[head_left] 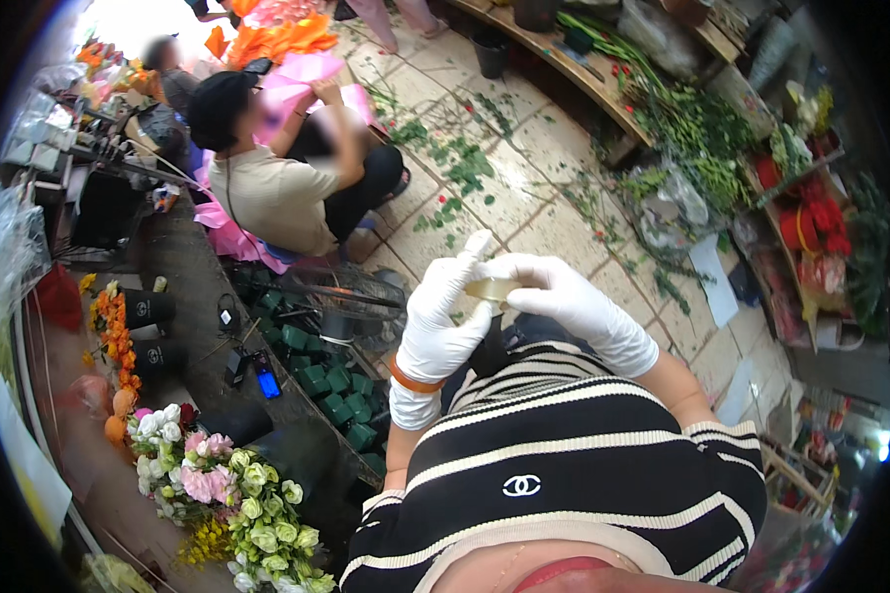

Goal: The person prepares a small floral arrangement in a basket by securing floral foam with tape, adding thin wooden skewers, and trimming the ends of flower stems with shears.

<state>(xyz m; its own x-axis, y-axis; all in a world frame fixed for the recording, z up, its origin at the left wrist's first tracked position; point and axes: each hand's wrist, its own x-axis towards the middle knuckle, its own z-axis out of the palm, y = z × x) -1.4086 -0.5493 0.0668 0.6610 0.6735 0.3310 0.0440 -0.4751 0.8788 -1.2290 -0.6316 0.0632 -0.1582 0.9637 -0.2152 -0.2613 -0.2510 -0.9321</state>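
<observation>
Both of my hands wear white gloves and meet in front of my body. Between them is a small yellowish, translucent ring that looks like a roll of clear tape point(492, 289). My right hand point(574, 304) pinches it from the right with thumb and fingers. My left hand point(439, 321), with an orange band at the wrist, closes on it from the left, one finger pointing up and the thumb at its lower edge. Part of the roll is hidden behind the fingers. Just below the hands a dark strap-like thing point(488, 348) hangs against my striped top.
A co-worker point(267, 183) sits ahead on the left with pink wrapping paper point(302, 77). On the left counter are a lit phone point(267, 381), orange flowers point(115, 331) and white-green blooms point(267, 524). Green blocks point(331, 381) and a fan point(351, 293) stand beside it. Leaves point(460, 163) litter the tiles.
</observation>
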